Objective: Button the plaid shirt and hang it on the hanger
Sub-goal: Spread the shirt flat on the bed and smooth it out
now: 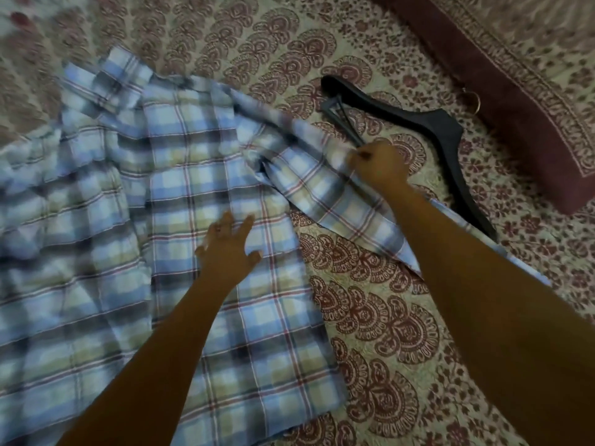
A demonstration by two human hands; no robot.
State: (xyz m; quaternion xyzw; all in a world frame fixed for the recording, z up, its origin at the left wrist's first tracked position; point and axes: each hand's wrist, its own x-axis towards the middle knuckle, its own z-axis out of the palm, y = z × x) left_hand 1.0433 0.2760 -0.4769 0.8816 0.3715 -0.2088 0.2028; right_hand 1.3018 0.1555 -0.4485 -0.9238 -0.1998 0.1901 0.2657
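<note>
The blue, green and white plaid shirt (180,175) lies spread and rumpled over the left half of a patterned bedspread. My left hand (227,244) rests flat on it with fingers apart, near the shirt's middle. My right hand (376,164) pinches the edge of a loose shirt panel that stretches to the right and lifts it a little. A black hanger (428,123) lies on the bed just beyond my right hand, its hook (470,103) pointing toward the far right; the shirt panel and my right arm hide its lower end.
The bedspread (370,317) is cream with dark red paisley motifs. A dark red bolster or folded cloth (531,123) runs diagonally along the upper right, behind the hanger. The left of the picture is motion-blurred.
</note>
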